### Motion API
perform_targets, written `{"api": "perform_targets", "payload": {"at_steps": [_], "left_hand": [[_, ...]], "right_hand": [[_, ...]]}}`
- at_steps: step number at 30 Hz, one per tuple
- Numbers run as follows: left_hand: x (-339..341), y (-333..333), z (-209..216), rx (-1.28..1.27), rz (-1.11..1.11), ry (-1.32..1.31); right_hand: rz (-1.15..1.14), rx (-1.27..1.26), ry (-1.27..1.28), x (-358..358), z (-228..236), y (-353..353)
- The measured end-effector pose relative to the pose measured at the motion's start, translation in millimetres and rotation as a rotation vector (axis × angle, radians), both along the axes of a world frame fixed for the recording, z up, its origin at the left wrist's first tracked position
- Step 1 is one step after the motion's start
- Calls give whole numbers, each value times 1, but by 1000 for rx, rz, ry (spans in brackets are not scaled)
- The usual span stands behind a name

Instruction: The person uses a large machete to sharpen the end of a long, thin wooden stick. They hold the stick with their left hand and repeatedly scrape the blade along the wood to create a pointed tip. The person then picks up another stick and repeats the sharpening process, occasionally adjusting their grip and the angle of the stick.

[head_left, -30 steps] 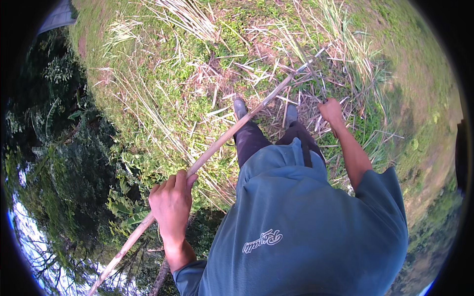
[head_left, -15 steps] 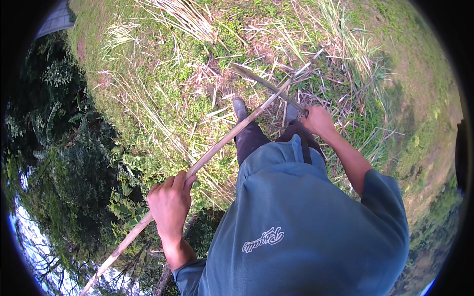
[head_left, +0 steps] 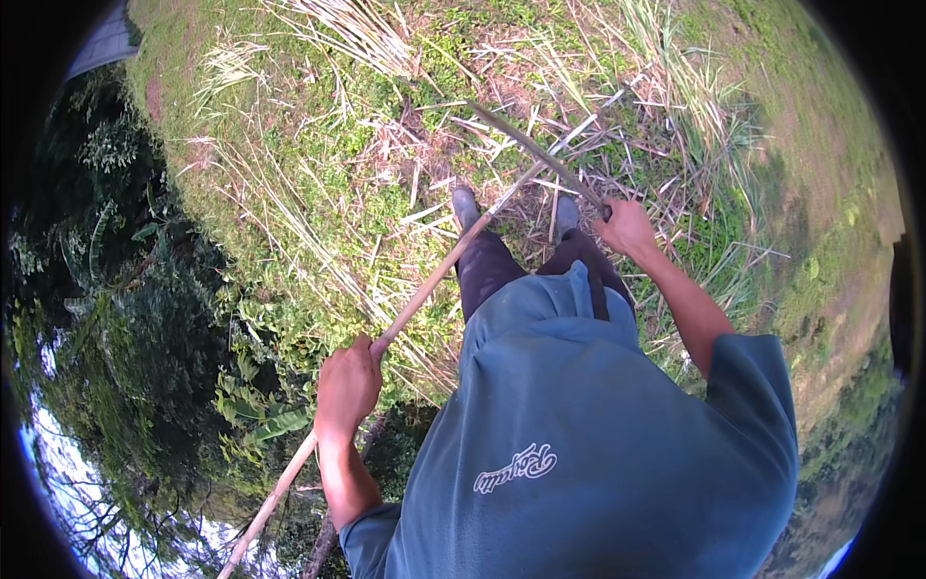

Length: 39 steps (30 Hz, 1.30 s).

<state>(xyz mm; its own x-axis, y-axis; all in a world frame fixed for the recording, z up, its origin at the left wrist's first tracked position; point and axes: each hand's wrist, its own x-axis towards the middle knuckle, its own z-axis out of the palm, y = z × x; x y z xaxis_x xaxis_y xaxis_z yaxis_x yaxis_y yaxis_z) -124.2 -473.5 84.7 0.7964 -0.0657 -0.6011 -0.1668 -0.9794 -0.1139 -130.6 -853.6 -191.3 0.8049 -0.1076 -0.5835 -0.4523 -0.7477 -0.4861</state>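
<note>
A long, pale cane stalk (head_left: 429, 291) runs slantwise from the lower left towards the cut stalks at the upper right. My left hand (head_left: 348, 388) is wrapped round its lower part. My right hand (head_left: 627, 230) grips the near end of a machete (head_left: 529, 145), whose dark blade points to the upper left. The blade crosses over the stalk near its far part; I cannot tell whether they touch. Both boots (head_left: 465, 207) stand on the ground beneath, and the stalk passes across the left leg.
Cut stalk pieces (head_left: 617, 169) litter the grass around my feet. A bundle of pale stalks (head_left: 371, 41) lies at the far side, with leafy green-yellow stalks (head_left: 709, 106) to the right. Dark bushes and trees (head_left: 145, 318) fill the left.
The stalk has shifted with my left hand, which moved slightly right. The machete, previously behind the stalk, now crosses over it, with its tip farther up and right.
</note>
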Motion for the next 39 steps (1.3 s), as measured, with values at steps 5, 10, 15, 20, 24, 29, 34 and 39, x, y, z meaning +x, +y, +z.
{"api": "perform_targets", "payload": {"at_steps": [5, 10, 15, 20, 24, 29, 34, 39], "left_hand": [[13, -5, -5, -49, -11, 74], [12, 0, 0, -103, 53, 104], [3, 0, 9, -52, 75, 122], [10, -14, 12, -29, 157, 69], [11, -2, -3, -63, 95, 127], [14, 9, -14, -3, 39, 120], [12, 7, -12, 29, 62, 79], [5, -1, -11, 95, -61, -161]], "right_hand": [[377, 177, -124, -14, 44, 57], [165, 86, 51, -6, -22, 48], [-189, -104, 143, -7, -128, -12], [-148, -138, 106, -6, -91, -23], [77, 63, 18, -12, -9, 13], [330, 152, -71, -27, -16, 43], [60, 13, 10, -25, -76, 39], [-145, -88, 49, -14, -107, -1]]}}
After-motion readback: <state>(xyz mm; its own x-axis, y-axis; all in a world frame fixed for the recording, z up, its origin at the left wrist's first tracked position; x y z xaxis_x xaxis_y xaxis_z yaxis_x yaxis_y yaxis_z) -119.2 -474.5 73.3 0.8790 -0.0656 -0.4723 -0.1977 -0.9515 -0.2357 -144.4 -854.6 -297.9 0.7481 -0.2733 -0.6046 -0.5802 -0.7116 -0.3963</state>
